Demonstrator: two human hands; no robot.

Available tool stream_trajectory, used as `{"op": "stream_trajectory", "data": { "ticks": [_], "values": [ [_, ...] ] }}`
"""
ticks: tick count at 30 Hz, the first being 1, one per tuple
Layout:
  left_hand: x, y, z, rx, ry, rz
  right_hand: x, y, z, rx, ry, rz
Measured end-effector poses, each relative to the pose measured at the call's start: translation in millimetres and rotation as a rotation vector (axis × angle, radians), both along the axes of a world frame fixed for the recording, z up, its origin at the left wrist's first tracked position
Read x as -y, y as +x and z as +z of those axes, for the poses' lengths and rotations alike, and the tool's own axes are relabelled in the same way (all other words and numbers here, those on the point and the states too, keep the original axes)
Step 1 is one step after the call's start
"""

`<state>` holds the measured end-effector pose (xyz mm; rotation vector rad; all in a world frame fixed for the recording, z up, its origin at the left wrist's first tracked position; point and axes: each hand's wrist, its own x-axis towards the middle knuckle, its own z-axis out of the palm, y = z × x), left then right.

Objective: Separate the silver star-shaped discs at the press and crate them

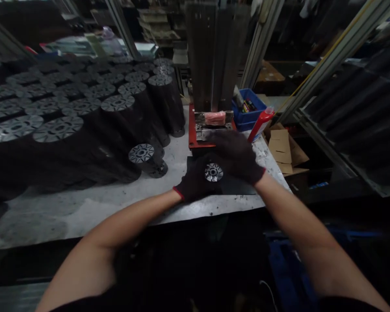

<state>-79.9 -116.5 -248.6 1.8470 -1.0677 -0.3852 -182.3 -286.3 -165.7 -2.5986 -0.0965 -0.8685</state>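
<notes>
My left hand (pixel 196 180), in a dark glove with a red cuff, is closed around the side of a small rotor core (pixel 213 172). The core's round, shiny slotted face points up, with a hole in its middle. My right hand (pixel 238 156), gloved likewise, reaches over beyond the core, its fingers stretched toward the metal block of a red-based fixture (pixel 192 130). Dim light and dark gloves hide the fingertips' exact contact. Beneath both hands lies a dark mat (pixel 237 187).
Tall stacks of rotor cores (pixel 117 104) crowd the left of the table (pixel 100 208). A short stack (pixel 141 153) stands closer. Behind the fixture rises a metal column (pixel 211 56). A red bottle (pixel 261 123), a blue bin (pixel 247 115) and cardboard (pixel 280 145) are at right.
</notes>
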Motion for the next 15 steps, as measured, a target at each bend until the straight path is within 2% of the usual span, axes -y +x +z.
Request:
{"op": "stream_trajectory", "data": {
  "ticks": [3, 6, 9, 13, 15],
  "values": [
    [11.2, 4.3, -17.0, 0.024, -0.094, -0.107, 41.9, 35.8, 5.4, -0.102, -0.288, 0.041],
    [9.5, 10.9, -25.1, 0.061, -0.072, -0.122, 66.2, 52.7, 0.4, -0.178, -0.425, 0.082],
    [6.4, 14.8, -24.9, 0.105, -0.021, -0.129, 71.1, 56.5, -5.0, -0.162, -0.47, 0.083],
    [6.7, 15.3, -25.1, 0.123, -0.039, -0.153, 69.3, 59.4, -8.0, -0.132, -0.511, 0.035],
    [7.0, 14.9, -26.6, 0.107, -0.032, -0.149, 62.9, 55.3, -9.4, -0.103, -0.475, 0.028]
  ]
}}
